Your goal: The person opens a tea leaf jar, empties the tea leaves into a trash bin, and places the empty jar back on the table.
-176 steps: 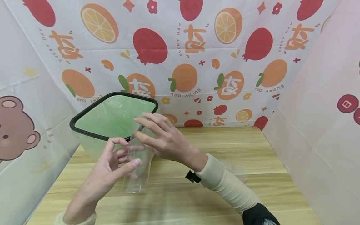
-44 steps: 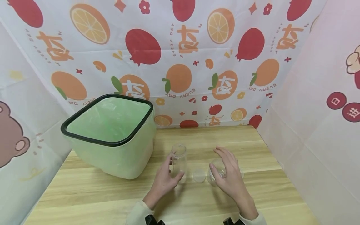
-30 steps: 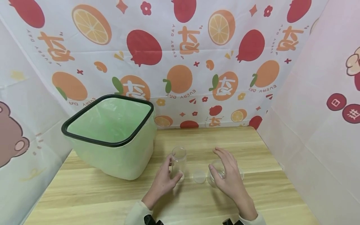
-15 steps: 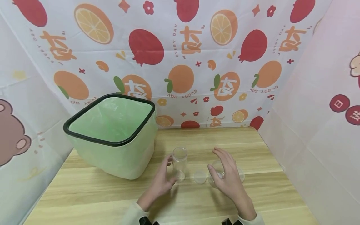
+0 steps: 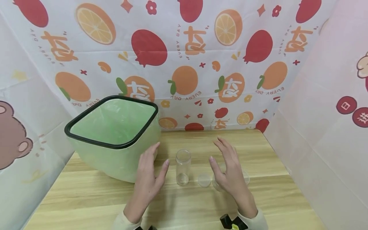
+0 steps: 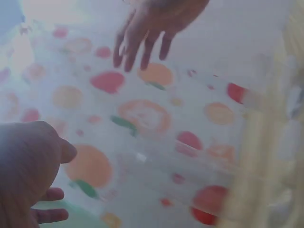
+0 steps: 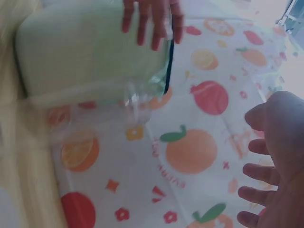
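Observation:
A clear, tall cylindrical container [image 5: 183, 167] stands upright on the table between my two hands, its round mouth facing up. My left hand [image 5: 147, 179] hovers to its left, in front of the bin, with fingers extended and nothing in them. To the right, my right hand [image 5: 230, 172] is raised with its fingers apart, also holding nothing. A flat, translucent disc [image 5: 204, 180] lies just right of the container. Beneath and behind the right hand are clear round pieces [image 5: 246, 177], partly hidden, their kind unclear. The right wrist view shows the container [image 7: 135, 107] blurred.
A pale green bin [image 5: 143, 159] with a black rim and a plastic liner stands at the back left of the wooden table [image 5: 86, 201]. A fruit-printed cloth [image 5: 184, 48] hangs behind, and pale sheets rise on both sides.
Earlier, both hands held a clear, tilted container beside the bin; later my left hand steadied the upright one. The left hand has released it and moved left; the right hand has lifted slightly.

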{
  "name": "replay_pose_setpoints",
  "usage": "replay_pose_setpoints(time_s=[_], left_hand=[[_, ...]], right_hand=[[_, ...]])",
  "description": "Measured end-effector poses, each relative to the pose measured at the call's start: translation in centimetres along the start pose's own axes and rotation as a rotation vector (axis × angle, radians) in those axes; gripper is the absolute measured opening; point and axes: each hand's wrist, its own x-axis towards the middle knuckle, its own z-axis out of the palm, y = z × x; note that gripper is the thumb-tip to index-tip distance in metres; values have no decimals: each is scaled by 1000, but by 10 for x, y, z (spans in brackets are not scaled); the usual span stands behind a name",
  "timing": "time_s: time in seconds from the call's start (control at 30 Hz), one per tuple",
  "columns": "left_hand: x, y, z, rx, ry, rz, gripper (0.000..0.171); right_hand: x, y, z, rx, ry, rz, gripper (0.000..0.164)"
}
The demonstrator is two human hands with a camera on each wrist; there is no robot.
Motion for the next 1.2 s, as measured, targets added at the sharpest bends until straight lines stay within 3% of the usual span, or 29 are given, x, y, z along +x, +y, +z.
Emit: replay_pose_setpoints(time_s=[0.13, 0.23, 0.43, 0.57, 0.83, 1.2], left_hand=[[5, 24, -14, -24, 109, 121, 56], [3, 41, -22, -18, 134, 173, 54], [-19, 55, -23, 47, 116, 109, 55], [-37, 54, -13, 82, 113, 78, 55], [-62, 46, 20, 83, 154, 195, 50], [-98, 41, 48, 109, 116, 127, 46]], right_hand=[[5, -19, 0, 18, 35, -36, 47], [5, -35, 4, 27, 69, -66, 46], [-6, -62, 18, 40, 104, -94, 45], [-23, -76, 38, 54, 62, -110, 48], [-45, -78, 67, 58, 103, -191, 48], [-76, -60, 78, 9, 137, -148, 50]])
